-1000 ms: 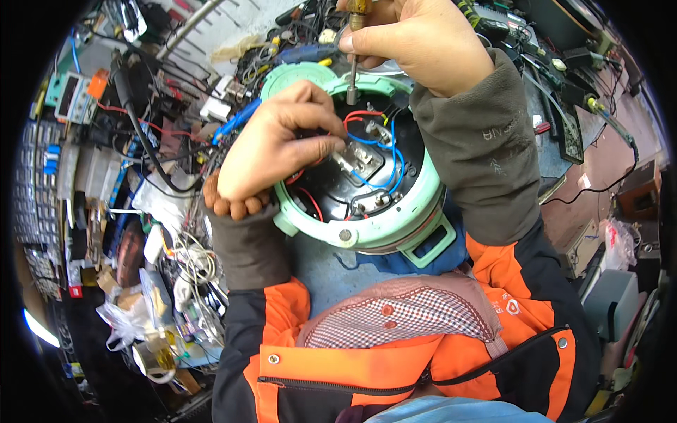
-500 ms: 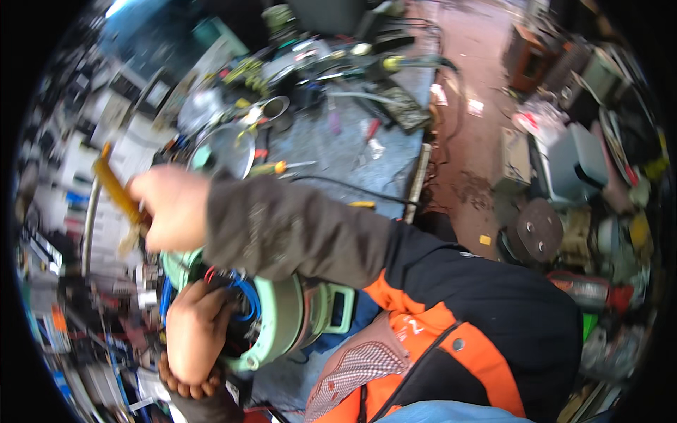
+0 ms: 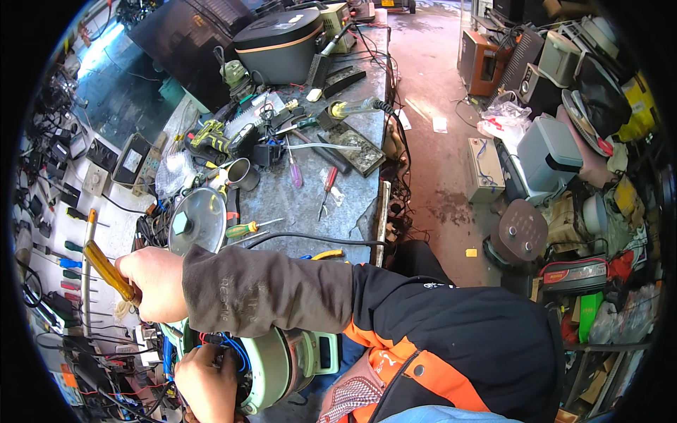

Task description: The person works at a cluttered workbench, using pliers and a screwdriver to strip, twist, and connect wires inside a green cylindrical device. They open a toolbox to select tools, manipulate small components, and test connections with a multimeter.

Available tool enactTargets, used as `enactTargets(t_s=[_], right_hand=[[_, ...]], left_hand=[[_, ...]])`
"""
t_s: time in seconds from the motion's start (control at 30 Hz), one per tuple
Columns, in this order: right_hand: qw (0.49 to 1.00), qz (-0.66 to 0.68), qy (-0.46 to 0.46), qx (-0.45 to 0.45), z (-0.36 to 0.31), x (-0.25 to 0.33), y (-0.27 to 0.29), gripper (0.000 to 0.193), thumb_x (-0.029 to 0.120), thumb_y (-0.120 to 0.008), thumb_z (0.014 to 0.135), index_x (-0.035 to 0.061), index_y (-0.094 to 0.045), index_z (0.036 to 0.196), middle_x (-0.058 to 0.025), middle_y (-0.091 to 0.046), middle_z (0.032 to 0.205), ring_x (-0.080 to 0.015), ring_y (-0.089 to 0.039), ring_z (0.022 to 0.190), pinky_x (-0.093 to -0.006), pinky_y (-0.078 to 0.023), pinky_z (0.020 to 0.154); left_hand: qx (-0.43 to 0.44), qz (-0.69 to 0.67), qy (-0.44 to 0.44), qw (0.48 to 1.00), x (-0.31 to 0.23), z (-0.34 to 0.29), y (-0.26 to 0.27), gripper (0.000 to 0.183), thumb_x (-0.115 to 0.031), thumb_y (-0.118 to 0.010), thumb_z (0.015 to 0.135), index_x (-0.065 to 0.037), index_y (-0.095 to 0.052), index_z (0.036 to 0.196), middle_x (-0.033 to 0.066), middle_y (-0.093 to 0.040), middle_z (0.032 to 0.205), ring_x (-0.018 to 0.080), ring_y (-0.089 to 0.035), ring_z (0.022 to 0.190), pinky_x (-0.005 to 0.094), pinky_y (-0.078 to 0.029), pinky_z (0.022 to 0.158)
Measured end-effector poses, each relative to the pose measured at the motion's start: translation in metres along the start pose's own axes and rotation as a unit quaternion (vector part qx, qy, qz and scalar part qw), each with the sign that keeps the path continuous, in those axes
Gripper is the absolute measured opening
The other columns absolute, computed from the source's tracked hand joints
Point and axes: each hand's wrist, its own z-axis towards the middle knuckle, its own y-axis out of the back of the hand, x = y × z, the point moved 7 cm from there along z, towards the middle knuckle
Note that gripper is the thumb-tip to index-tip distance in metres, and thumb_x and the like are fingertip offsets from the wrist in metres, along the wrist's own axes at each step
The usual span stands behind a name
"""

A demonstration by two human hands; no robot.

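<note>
Blue-grey and scuffed, the worktop (image 3: 289, 211) runs away from me, its right edge dropping off to a reddish floor (image 3: 430, 176) with old equipment piled beyond. Close in front of me, low on the left of my view, is the round green appliance (image 3: 264, 377), its open side baring blue wires (image 3: 241, 352). My left grip (image 3: 204, 381) is curled down at that opening, probably to steady the appliance or something inside it; the fingertips are lost from sight there, so I cannot tell how far apart they are or whether they pinch anything.

My right grip (image 3: 156, 283) is closed on the yellow-handled tool (image 3: 109, 270), carried out past the appliance and just beside a pale rail (image 3: 86, 310), which perhaps keeps it off the wiring. Its working end is hidden from me. My right sleeve (image 3: 261, 292) spans the appliance, so lifting my left grip straight up looks awkward.

Leftward, a row of screwdrivers (image 3: 70, 264) hems in the tool. Ahead, the glass lid (image 3: 204, 218) and a green-and-yellow screwdriver (image 3: 242, 230) crowd my forearm; more room lies rightward, past the black cable (image 3: 317, 238), short of the edge.
</note>
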Motion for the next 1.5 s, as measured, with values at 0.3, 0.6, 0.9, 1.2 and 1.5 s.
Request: enactTargets(t_s=[0.3, 0.6, 0.9, 1.2, 1.5], right_hand=[[1.000, 0.015, -0.006, 0.014, 0.002, -0.011, -0.028, 0.028, -0.005, -0.074, 0.072, -0.0018, -0.067, 0.098, -0.0224, -0.075, 0.087, -0.0422, -0.076, 0.088, -0.0478, -0.057, 0.074], [1.000, 0.008, 0.003, 0.017, 0.002, -0.014, -0.038, 0.028, -0.005, -0.075, 0.069, -0.0021, -0.068, 0.097, -0.0238, -0.074, 0.086, -0.0446, -0.075, 0.088, -0.0493, -0.056, 0.075], [0.999, 0.011, -0.026, 0.036, 0.001, -0.014, -0.036, 0.024, -0.002, -0.074, 0.074, 0.0006, -0.071, 0.098, -0.0229, -0.075, 0.091, -0.0421, -0.075, 0.094, -0.0461, -0.057, 0.080], [0.999, 0.019, 0.000, 0.026, 0.003, -0.014, -0.037, 0.032, -0.005, -0.075, 0.068, -0.0020, -0.068, 0.099, -0.0244, -0.074, 0.088, -0.0447, -0.075, 0.090, -0.0486, -0.056, 0.076], [0.999, 0.017, -0.001, 0.028, 0.003, -0.015, -0.038, 0.033, -0.006, -0.076, 0.068, -0.0019, -0.069, 0.100, -0.0229, -0.075, 0.088, -0.0417, -0.077, 0.089, -0.0466, -0.057, 0.076]], left_hand=[[0.049, -0.161, 0.149, 0.974, 0.032, -0.011, -0.012, 0.016, -0.006, -0.082, 0.084, 0.007, -0.072, 0.085, 0.0198, -0.075, 0.077, 0.0309, -0.073, 0.068, 0.0383, -0.056, 0.069], [0.092, -0.081, 0.144, 0.982, 0.050, -0.024, -0.018, 0.024, -0.015, -0.082, 0.091, -0.003, -0.080, 0.112, 0.0183, -0.082, 0.099, 0.0273, -0.081, 0.094, 0.0376, -0.061, 0.087], [0.098, -0.165, 0.153, 0.969, 0.054, -0.024, -0.021, 0.023, -0.008, -0.081, 0.091, -0.001, -0.079, 0.112, 0.0172, -0.082, 0.099, 0.0251, -0.079, 0.090, 0.0375, -0.060, 0.087], [0.096, -0.169, 0.153, 0.969, 0.054, -0.024, -0.022, 0.023, -0.009, -0.079, 0.093, 0.001, -0.078, 0.113, 0.0179, -0.082, 0.100, 0.0254, -0.079, 0.092, 0.0368, -0.060, 0.089], [0.029, -0.137, 0.111, 0.984, 0.028, -0.012, -0.006, 0.019, -0.006, -0.084, 0.081, 0.005, -0.071, 0.089, 0.0196, -0.075, 0.081, 0.0335, -0.073, 0.073, 0.0396, -0.056, 0.073]])
